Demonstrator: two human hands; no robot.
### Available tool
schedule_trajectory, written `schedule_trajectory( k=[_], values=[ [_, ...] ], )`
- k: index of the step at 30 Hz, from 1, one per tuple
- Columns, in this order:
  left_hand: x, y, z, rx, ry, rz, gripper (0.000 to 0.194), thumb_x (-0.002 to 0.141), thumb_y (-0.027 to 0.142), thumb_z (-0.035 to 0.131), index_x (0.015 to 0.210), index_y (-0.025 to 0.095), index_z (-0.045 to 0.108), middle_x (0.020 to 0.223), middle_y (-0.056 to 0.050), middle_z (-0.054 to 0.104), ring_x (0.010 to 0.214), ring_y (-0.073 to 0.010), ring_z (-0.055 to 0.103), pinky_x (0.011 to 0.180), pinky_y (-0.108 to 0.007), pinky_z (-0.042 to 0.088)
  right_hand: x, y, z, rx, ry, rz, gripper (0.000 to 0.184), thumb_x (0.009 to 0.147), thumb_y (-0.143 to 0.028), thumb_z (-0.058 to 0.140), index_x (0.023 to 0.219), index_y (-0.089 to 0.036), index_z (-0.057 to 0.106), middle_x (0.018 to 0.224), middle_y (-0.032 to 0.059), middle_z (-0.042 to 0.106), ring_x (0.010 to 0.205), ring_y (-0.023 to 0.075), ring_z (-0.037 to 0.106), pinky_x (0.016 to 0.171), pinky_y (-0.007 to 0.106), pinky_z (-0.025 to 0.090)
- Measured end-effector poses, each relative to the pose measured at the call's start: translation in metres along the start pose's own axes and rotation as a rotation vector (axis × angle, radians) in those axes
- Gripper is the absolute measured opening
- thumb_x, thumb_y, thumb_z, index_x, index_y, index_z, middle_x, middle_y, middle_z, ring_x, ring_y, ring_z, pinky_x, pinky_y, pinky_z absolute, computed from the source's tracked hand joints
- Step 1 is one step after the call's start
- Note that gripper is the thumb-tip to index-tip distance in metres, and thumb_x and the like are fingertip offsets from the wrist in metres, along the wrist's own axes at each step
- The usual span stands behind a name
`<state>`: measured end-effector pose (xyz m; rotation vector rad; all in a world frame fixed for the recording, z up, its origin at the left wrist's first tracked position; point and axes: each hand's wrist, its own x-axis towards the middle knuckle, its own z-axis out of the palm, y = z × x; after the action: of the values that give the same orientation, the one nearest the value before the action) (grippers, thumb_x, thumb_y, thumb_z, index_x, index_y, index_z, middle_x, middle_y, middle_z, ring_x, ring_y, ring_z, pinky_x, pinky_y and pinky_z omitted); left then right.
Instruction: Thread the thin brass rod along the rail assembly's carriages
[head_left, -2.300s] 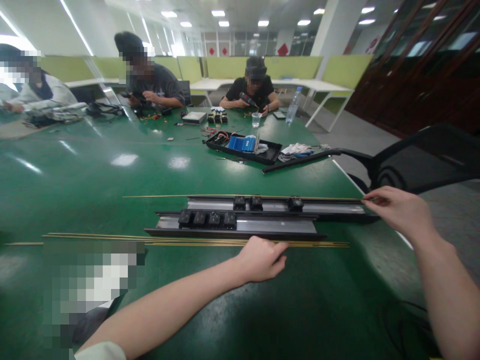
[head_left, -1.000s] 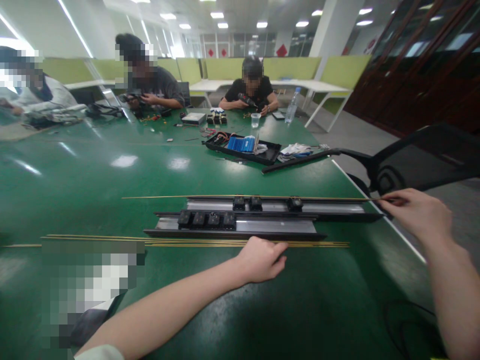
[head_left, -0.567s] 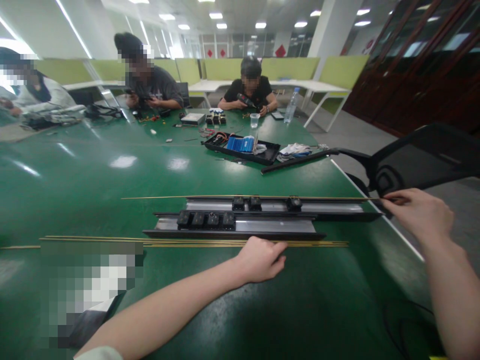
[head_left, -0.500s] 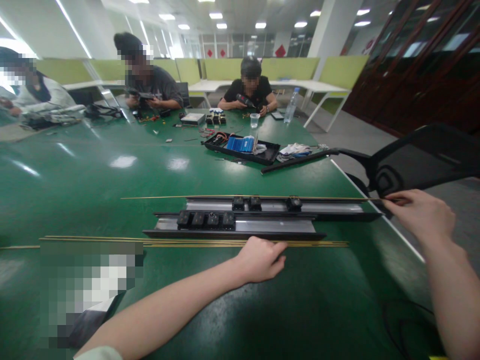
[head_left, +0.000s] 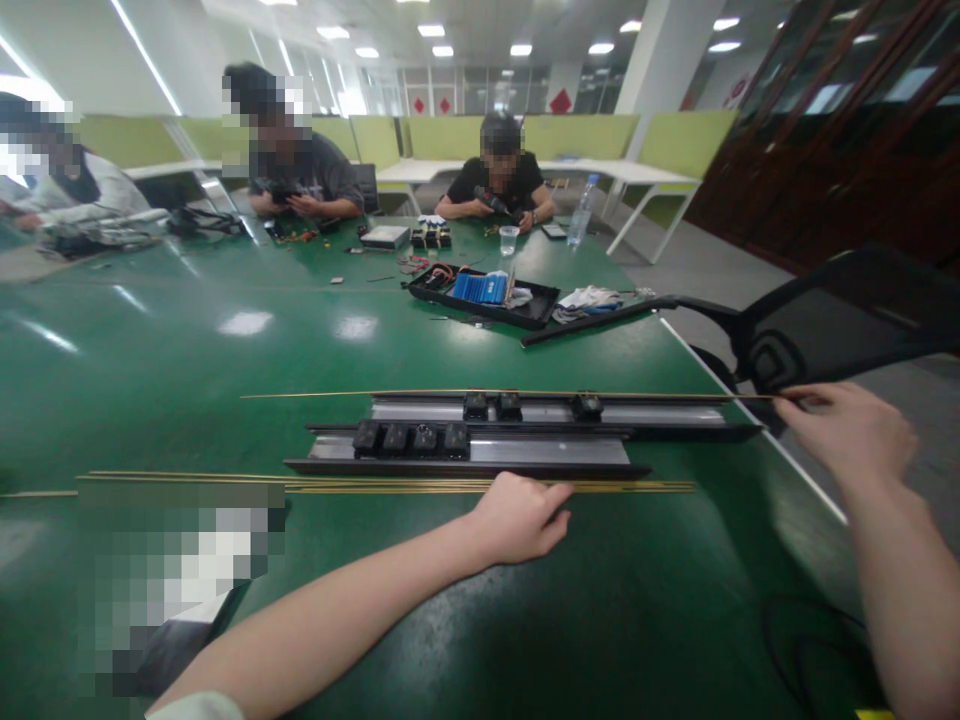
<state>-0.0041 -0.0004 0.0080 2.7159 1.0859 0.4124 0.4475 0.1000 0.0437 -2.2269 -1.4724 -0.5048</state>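
The right hand (head_left: pixel 855 432), frame right, clamps its fingers on a brass-coloured rod (head_left: pixel 315 395) spanning mid-frame; a level hold should avoid bending it. Lower centre, the left hand (head_left: pixel 519 518) touches the rod bundle (head_left: pixel 375 487); whether it grips, I cannot tell.

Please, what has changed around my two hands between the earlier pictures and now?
The right hand moved to the right, apparently sliding along the thin rod, which it still pinches; the rod's left end hardly moved. Nothing was visibly let go. The left hand stayed on the bundle of rods, and the rails and black blocks kept their places.
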Motion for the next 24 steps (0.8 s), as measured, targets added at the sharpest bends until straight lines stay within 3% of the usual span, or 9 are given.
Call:
schedule_trajectory(
  k=[11, 17, 24],
  values=[
    [0.0, 0.0, 0.001, 0.004, 0.008, -0.002, 0.034, 0.098, 0.035, 0.05, 0.128, 0.021, 0.06, 0.091, -0.006, 0.077, 0.081, -0.0228, 0.075, 0.069, -0.031, 0.056, 0.0, 0.008, 0.006, -0.027, -0.018, 0.084, 0.05, 0.079, -0.061, 0.056, 0.105, -0.025, 0.079, 0.12, 0.0153, 0.071, 0.099, 0.037, 0.064, 0.066, 0.044, 0.047],
    [0.0, -0.001, 0.0, 0.005, 0.003, 0.006, 0.034, 0.098, 0.034, 0.05, 0.127, 0.021, 0.06, 0.092, -0.006, 0.077, 0.081, -0.0236, 0.075, 0.068, -0.031, 0.056, 0.004, 0.019, 0.013, 0.01, -0.046, 0.108, 0.056, 0.078, -0.061, 0.057, 0.111, -0.021, 0.077, 0.128, 0.0201, 0.066, 0.11, 0.0413, 0.062, 0.079, 0.051, 0.05],
    [0.0, 0.0, 0.0, 0.014, -0.003, 0.006, 0.033, 0.098, 0.035, 0.049, 0.127, 0.021, 0.06, 0.093, -0.006, 0.077, 0.082, -0.0238, 0.075, 0.068, -0.031, 0.056, 0.011, 0.042, 0.037, 0.108, 0.032, 0.071, 0.051, 0.077, -0.064, 0.057, 0.095, -0.019, 0.074, 0.115, 0.0209, 0.065, 0.116, 0.0376, 0.058, 0.097, 0.049, 0.046]
  ],
)
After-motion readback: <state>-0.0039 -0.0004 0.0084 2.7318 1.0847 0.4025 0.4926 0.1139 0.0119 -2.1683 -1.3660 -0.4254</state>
